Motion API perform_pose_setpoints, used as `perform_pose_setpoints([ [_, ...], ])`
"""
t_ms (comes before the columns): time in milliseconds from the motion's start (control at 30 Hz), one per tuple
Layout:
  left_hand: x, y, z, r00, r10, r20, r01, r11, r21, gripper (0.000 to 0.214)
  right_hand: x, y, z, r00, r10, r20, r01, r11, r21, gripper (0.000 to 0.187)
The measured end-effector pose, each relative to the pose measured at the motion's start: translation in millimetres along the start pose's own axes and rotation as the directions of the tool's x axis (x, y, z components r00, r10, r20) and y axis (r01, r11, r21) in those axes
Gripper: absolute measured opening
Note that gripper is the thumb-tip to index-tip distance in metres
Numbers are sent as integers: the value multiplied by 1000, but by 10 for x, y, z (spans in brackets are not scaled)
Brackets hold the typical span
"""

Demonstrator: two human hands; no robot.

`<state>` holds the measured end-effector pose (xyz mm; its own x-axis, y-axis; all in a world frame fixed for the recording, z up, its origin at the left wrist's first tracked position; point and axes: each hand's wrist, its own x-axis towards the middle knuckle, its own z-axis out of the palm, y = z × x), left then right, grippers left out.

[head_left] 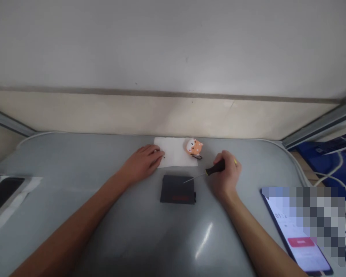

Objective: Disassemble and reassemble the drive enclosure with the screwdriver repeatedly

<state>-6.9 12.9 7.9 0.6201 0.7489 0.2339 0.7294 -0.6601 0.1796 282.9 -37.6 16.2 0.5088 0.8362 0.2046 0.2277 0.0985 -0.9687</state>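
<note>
My right hand (226, 177) is closed round the black handle of a screwdriver (215, 168). The thin metal shaft points left, and its tip shows over a flat dark grey box (177, 189); I cannot tell whether it touches. This box lies on the table in front of me, with a dim red mark near its lower edge. My left hand (142, 163) rests with fingers extended at the left edge of a white sheet of paper (175, 150). A tiny dark speck is beside its fingertips, too small to name.
An orange and white animal-shaped case (194, 147) with a black clip sits on the paper's right side. A lit phone (300, 234) lies at the right, near white cables (331, 173). At the far left is a dark flat object (4, 194) on white. A wall (173, 115) stands behind the table.
</note>
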Motion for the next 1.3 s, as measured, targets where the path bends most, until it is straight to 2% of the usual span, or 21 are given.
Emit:
perform_pose_setpoints([
  [67,-37,31,0,999,-52,-11,52,998,-44,37,2,13,-8,1000,-9,-1,9,1000,5,32],
  [200,-112,83,32,971,-237,-18,237,971,-44,43,5,43,-9,1000,-9,-8,10,998,55,33],
  [300,-119,92,30,954,-299,4,298,951,-77,46,-2,48,-13,998,-56,5,56,998,36,30],
  [367,-125,161,-14,941,-336,-36,330,937,-111,45,-13,34,-13,997,-69,20,69,997,24,28],
  [467,-208,478,-91,903,-408,-136,375,902,-213,41,-31,-3,7,999,32,10,-32,994,106,31],
  [500,-259,632,-98,896,-425,-130,381,885,-268,40,-36,-13,19,997,76,0,-75,985,153,34],
  [600,-428,1078,-26,893,-450,-14,414,833,-367,49,-38,-28,59,988,150,-29,-138,957,256,39],
  [667,-508,1239,62,883,-464,67,453,807,-378,65,-36,-25,76,985,165,-48,-146,950,278,40],
  [733,-543,1241,119,886,-457,77,445,793,-415,71,-31,-14,82,985,170,-36,-153,949,277,38],
  [867,-554,942,65,905,-401,142,416,761,-498,81,-21,21,82,981,196,-6,-186,940,285,37],
  [967,-586,710,4,921,-360,148,379,742,-553,66,-19,51,91,983,185,-6,-177,950,258,37],
  [1033,-625,629,10,928,-343,146,353,680,-643,58,-25,71,105,988,153,10,-150,958,242,38],
  [1133,-679,634,56,916,-374,144,362,616,-700,52,-46,102,137,991,109,83,-126,963,240,39],
  [1233,-698,729,78,890,-446,91,403,680,-612,45,-65,129,168,978,103,180,-144,962,232,40],
  [1300,-694,793,69,881,-469,56,417,716,-560,42,-69,134,177,975,109,195,-152,963,224,40],
])
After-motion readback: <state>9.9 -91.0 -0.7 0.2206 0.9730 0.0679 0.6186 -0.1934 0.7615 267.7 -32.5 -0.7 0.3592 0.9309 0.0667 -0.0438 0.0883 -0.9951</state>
